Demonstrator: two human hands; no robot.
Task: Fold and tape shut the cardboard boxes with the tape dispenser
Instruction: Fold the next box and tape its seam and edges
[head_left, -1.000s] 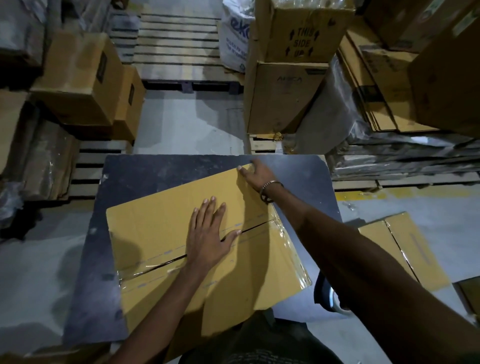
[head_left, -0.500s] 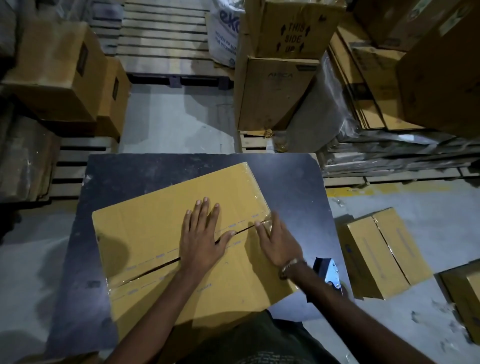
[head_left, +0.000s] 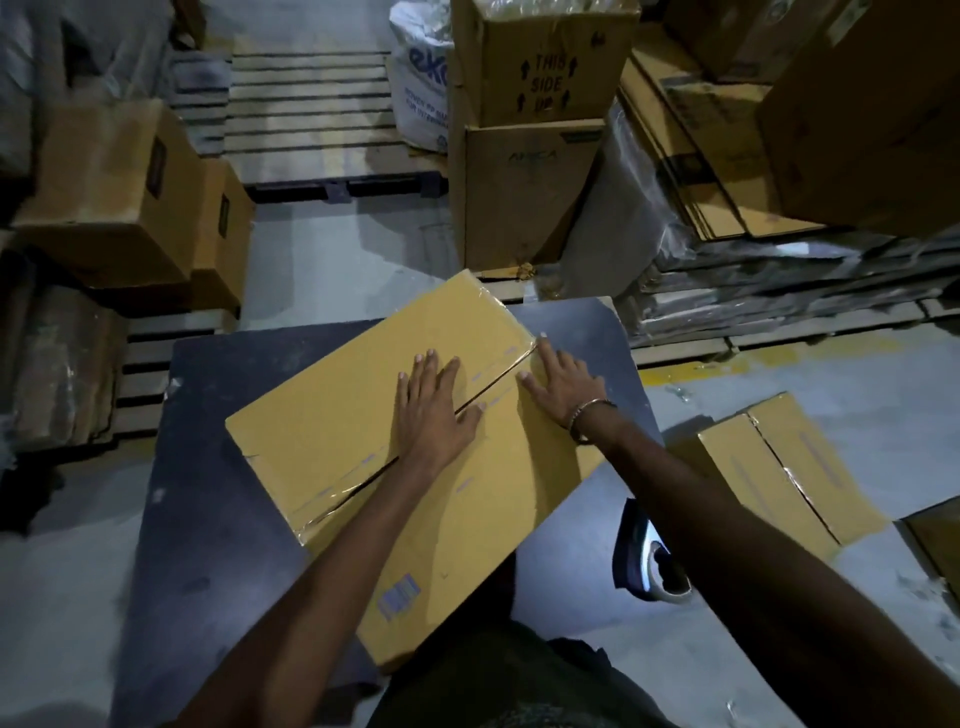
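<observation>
Left hand (head_left: 434, 410) lies flat, fingers spread, on the taped cardboard box (head_left: 332, 441), pinning the seam. Right hand (head_left: 558, 382) presses flat at the box end toward the worktop (head_left: 218, 519) far-right corner, likely smoothing tape.

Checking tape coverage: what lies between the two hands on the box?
Head view: between left hand and right hand runs the box's taped centre seam, nothing else.

A warehouse: bare wooden slatted pallets (head_left: 311, 119) on grey concrete floor (head_left: 343, 260), stacked brown printed cardboard cartons (head_left: 530, 130), plastic-wrapped flattened cardboard bundles (head_left: 779, 291).
</observation>
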